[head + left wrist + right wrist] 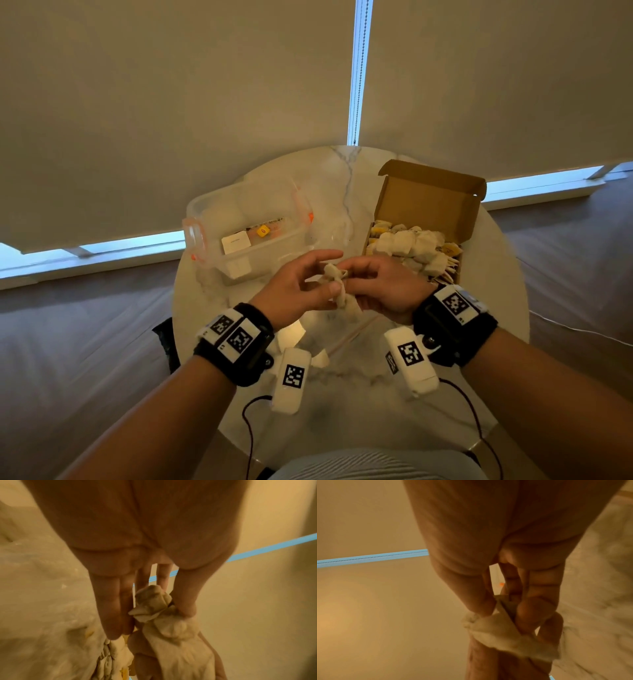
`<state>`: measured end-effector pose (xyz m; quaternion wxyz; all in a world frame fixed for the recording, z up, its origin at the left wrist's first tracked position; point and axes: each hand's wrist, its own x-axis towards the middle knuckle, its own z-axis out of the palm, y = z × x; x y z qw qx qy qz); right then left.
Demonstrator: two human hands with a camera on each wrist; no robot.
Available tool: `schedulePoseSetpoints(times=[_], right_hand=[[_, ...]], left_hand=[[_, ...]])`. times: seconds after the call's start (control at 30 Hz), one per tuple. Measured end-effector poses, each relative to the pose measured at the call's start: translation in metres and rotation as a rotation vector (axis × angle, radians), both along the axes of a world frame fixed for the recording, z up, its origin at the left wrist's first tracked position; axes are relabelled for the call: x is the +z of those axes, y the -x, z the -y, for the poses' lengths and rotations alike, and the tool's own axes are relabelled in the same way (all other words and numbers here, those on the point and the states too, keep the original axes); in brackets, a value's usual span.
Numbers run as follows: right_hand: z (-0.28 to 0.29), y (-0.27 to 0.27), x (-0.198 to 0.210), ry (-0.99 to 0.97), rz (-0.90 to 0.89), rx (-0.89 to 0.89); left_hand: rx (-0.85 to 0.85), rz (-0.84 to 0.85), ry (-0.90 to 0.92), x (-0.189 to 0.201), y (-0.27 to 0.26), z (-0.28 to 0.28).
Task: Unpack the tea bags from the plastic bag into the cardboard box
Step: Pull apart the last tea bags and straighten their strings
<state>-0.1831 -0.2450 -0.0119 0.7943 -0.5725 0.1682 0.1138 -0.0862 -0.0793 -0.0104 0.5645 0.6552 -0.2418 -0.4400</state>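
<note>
Above a round marble desk [349,394], the left hand [294,291] and right hand [387,291] meet, both pinching a clump of tea bags [337,284]; the cardboard box [428,212], open at right, holds many more; a clear plastic container [246,226] sits left.

Round marble table [346,404], grey veining. On it: clear plastic tub [239,236] with orange clips, left rear; open cardboard box [424,202], right rear, lid upright, heaped with tea bags [407,245]. Tub and box apart.
</note>
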Motion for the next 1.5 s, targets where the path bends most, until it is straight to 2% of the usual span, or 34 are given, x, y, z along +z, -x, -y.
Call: schedulePoseSetpoints(times=[0.13,0.33,0.5,0.67,0.87,1.07,1.17,1.3,1.43,1.5], right_hand=[[-0.005,0.0,0.002,0.013,-0.034,0.014],[-0.002,-0.004,0.001,0.118,-0.111,-0.155],[-0.002,-0.008,0.0,0.166,-0.084,-0.218],[-0.005,-0.009,0.003,0.045,-0.093,-0.249],[-0.007,-0.009,-0.004,0.294,-0.05,-0.207],[-0.012,-0.007,0.002,0.266,-0.073,-0.3],[-0.009,-0.007,0.007,0.394,0.008,-0.323],[-0.005,-0.004,0.015,0.678,0.129,-0.23],[-0.008,-0.004,0.03,0.826,0.195,0.104],[-0.009,-0.01,0.031,0.85,0.215,0.137]], left_hand=[[0.065,-0.001,-0.025,0.0,0.005,0.001],[0.201,-0.061,-0.004,-0.002,0.009,0.004],[0.255,-0.093,-0.004,-0.005,0.01,0.006],[0.361,-0.093,-0.028,-0.012,0.008,0.009],[0.486,-0.141,-0.031,-0.016,0.002,0.011],[0.566,-0.246,0.015,-0.013,0.002,0.012],[0.624,-0.29,-0.009,-0.016,0.0,0.011],[0.675,-0.356,-0.016,-0.017,-0.002,0.01],[0.643,-0.36,-0.008,-0.015,-0.001,0.012],[0.624,-0.392,0.019,-0.013,0.002,0.014]])
